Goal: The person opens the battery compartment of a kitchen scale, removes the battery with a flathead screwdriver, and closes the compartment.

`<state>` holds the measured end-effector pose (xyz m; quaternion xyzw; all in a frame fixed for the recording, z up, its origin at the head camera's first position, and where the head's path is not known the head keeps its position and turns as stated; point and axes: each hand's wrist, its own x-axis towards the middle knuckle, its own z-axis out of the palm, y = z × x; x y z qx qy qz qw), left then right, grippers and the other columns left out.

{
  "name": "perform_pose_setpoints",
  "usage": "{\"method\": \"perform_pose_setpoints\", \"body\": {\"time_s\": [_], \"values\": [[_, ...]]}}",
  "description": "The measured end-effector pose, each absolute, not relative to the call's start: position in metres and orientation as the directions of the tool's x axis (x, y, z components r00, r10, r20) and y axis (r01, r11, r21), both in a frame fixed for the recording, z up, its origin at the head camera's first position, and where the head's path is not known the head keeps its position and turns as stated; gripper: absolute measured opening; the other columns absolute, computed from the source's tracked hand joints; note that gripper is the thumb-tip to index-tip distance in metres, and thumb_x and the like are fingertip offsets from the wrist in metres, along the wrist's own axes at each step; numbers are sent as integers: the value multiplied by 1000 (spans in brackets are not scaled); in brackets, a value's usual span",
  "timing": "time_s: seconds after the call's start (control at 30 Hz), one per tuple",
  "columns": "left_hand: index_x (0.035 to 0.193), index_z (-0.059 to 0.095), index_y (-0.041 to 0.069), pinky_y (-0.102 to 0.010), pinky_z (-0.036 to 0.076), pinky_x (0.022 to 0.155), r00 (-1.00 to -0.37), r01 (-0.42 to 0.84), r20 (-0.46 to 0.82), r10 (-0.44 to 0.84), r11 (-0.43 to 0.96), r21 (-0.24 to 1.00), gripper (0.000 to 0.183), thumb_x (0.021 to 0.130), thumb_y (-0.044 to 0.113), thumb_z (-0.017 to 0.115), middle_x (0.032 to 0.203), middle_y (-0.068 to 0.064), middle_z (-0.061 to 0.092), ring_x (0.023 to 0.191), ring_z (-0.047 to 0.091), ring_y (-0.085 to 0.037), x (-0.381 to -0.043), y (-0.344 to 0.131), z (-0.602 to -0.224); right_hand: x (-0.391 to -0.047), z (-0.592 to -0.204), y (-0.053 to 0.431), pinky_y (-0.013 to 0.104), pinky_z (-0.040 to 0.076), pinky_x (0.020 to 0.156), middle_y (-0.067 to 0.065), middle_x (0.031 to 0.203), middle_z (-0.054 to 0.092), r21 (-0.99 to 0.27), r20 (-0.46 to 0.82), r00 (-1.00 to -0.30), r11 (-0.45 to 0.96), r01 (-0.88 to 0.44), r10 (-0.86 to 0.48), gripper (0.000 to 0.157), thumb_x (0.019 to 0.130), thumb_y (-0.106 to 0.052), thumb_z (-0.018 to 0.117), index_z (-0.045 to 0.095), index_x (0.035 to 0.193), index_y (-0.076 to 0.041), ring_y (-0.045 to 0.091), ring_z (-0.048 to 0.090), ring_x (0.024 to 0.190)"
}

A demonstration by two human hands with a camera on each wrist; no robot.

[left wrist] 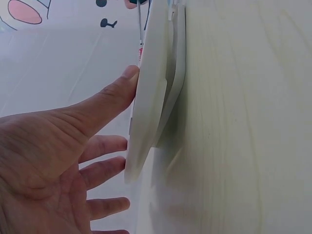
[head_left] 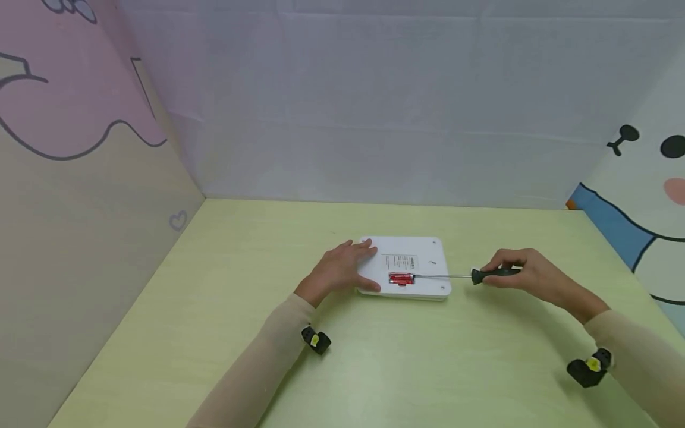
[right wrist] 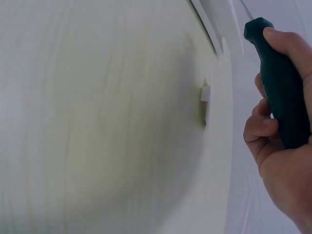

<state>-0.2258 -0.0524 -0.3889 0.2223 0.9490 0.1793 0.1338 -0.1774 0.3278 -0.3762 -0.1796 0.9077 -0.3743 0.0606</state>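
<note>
Evidently, levering at batteries with a two-handed hold. The white device (head_left: 423, 264) lies label side up on the tabletop (head_left: 257, 285), about midway between its left and right edges and nearer the far edge. Left hand (head_left: 342, 266): fingers and thumb spread, the thumb pressing on the device's upper face near its near-left corner, the fingers at the far-left corner. Right hand (head_left: 527, 270): fingers and thumb wrapped about the handle of a screwdriver (head_left: 476, 276), whose shaft runs low across the device's right side to the right end of the red batteries (head_left: 401, 278). Whether the tip has caught beneath that end is too small to tell.

For sound practice, the left hand should press steadily downward, since the left wrist view shows the device's rim standing clear of the tabletop and it may rock. The lever action is best kept small and shallow; a steep thrust could slip, score the casing or nick a battery's wrapper. The left thumb is best kept out of the shaft's line.
</note>
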Motion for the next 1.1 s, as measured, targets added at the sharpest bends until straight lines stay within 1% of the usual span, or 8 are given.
{"method": "perform_pose_setpoints", "body": {"time_s": [0.27, 0.57, 1.1], "values": [[152, 38, 24, -56, 22, 118, -863, 380, -172, 475, 835, 399, 93, 74, 54, 80, 162, 8, 24, 151, 19, -31, -225, -54, -390, -170, -391, 327, 23, 49, 68, 2, 97, 67, -742, -9, -949, 638, -205, -316, 17, 89, -25, 72, 75, 103, -16, 12, 56, 82], [152, 38, 26, -57, 24, 117, -866, 378, -175, 469, 842, 385, 92, 74, 54, 79, 162, 8, 24, 151, 19, -31, -226, -56, -390, -166, -396, 326, 23, 48, 68, 3, 102, 64, -757, -40, -961, 636, -150, -275, 20, 90, -27, 71, 73, 106, -14, 12, 53, 86], [152, 38, 26, -57, 24, 117, -864, 379, -178, 470, 842, 383, 93, 75, 56, 79, 162, 8, 24, 151, 19, -31, -225, -56, -388, -159, -402, 327, 22, 49, 71, -3, 103, 64, -768, -39, -969, 628, -128, -244, 21, 91, -25, 71, 72, 108, -11, 11, 54, 89]]}}
